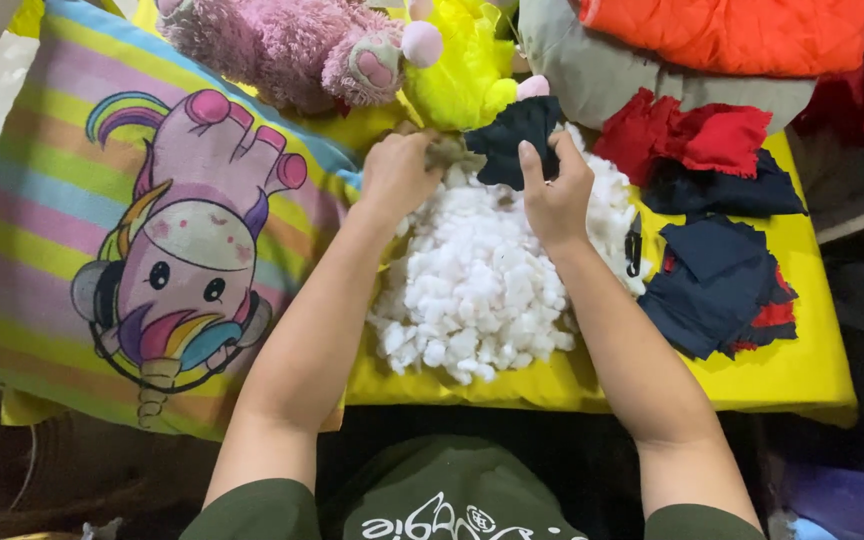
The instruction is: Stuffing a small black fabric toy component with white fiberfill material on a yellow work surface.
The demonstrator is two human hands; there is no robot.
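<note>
- Nearest to us is our dark green shirt front [452,500], with both bare forearms reaching away from it over the yellow cloth-covered table [802,375].
- Our left hand [399,175] is curled shut, pinching a small wad of greyish-brown stuffing [452,153] between thumb and fingers at the far edge of the heap.
- Our right hand [555,190] pinches the lower edge of a dark navy fabric piece [517,135]: the thumb stands up beside it and the fingers are folded onto the cloth.
- That navy piece lies at the top of the loose heap of white fluffy fibre filling [472,290], which spreads across the table between our arms.
- Left of the heap lies a striped pastel pillow with a cartoon unicorn print [152,250].
- Beyond our hands sit a pink plush toy [282,45] and a bright yellow plush toy [462,70], touching each other.
- Right of the heap we see red fabric scraps [692,135] and a pile of cut navy cloth pieces [717,285]; an orange quilted cloth [732,30] lies further back.
</note>
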